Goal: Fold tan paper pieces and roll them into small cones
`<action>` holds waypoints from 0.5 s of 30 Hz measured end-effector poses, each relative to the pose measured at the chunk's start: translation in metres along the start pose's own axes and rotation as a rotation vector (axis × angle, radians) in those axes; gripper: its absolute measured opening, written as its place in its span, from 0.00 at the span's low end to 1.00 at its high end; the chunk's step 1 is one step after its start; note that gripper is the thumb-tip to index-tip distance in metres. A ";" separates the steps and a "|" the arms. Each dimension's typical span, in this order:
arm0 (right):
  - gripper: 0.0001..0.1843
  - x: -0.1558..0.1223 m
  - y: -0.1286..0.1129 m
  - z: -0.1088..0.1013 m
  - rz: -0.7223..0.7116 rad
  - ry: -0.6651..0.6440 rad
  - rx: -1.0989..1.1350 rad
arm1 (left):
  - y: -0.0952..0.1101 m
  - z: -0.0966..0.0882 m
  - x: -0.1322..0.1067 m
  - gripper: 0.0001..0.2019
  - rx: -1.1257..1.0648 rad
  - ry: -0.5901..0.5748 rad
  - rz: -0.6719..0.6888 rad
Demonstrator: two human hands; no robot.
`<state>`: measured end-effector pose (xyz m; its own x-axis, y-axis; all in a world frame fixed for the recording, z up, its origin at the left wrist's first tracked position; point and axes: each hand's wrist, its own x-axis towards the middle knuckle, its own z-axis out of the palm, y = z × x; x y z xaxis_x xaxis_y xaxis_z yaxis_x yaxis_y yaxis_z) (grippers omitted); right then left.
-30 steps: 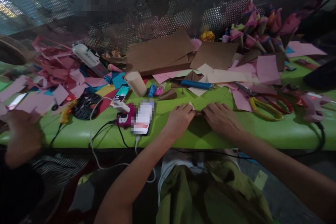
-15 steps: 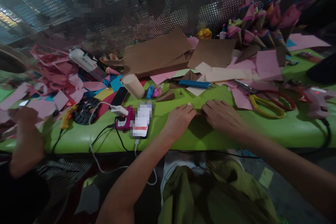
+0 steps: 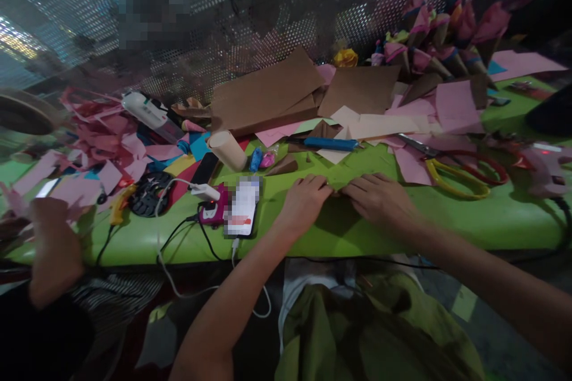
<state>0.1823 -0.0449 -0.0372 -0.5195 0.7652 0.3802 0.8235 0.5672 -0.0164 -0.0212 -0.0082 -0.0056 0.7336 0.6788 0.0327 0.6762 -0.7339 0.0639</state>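
My left hand [image 3: 306, 201] rests on the green table [image 3: 286, 244] with its fingers curled and pressed together. Facing it, my right hand [image 3: 378, 201] has its fingers bent the same way, the fingertips almost meeting those of the left. Whatever is pinched between them is mostly hidden; a small dark edge and a shadow show there. Behind the hands lies a blue pen-like tool [image 3: 330, 143]. To the left is a phone [image 3: 243, 208] plugged into a white cable.
Scissors [image 3: 460, 178] with yellow and red handles lie at right, near a pink glue gun [image 3: 543, 169]. Brown paper sheets [image 3: 268, 92] and wrapped paper flowers [image 3: 438, 41] fill the back. A magenta power socket [image 3: 214, 211] stands left. A co-worker's arm [image 3: 56, 244] is at far left.
My fingertips have drawn slightly closer together, and less of the piece between them shows. The view has shifted a little. The co-worker's arm at the left has moved right.
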 end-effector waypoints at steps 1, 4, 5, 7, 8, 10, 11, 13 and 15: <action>0.13 0.001 0.000 0.000 -0.001 0.008 -0.017 | 0.000 0.001 0.000 0.12 -0.001 -0.001 0.004; 0.13 0.002 -0.002 0.000 -0.017 0.046 -0.061 | -0.003 0.003 -0.002 0.13 -0.012 0.005 0.018; 0.13 0.002 -0.002 0.000 -0.026 0.054 -0.062 | -0.004 0.004 -0.002 0.14 -0.020 0.010 0.022; 0.12 0.002 -0.002 0.001 -0.034 0.061 -0.048 | -0.006 0.004 -0.003 0.14 -0.044 0.017 0.032; 0.11 0.003 -0.002 0.001 -0.028 0.058 -0.036 | -0.007 0.004 -0.003 0.14 -0.057 0.022 0.035; 0.11 0.004 0.000 0.002 -0.004 0.041 -0.009 | -0.009 0.005 -0.002 0.14 -0.077 0.036 0.028; 0.12 0.004 0.001 0.002 0.007 0.027 0.002 | -0.010 0.005 -0.001 0.14 -0.083 0.043 0.018; 0.12 0.006 0.002 0.002 0.022 0.004 0.016 | -0.011 0.005 0.000 0.12 -0.090 0.046 0.000; 0.13 0.007 0.003 0.002 0.028 -0.008 0.021 | -0.012 0.004 0.001 0.10 -0.092 0.038 -0.004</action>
<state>0.1807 -0.0375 -0.0370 -0.4982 0.7832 0.3719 0.8327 0.5517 -0.0464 -0.0284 0.0008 -0.0107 0.7270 0.6831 0.0698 0.6684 -0.7273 0.1556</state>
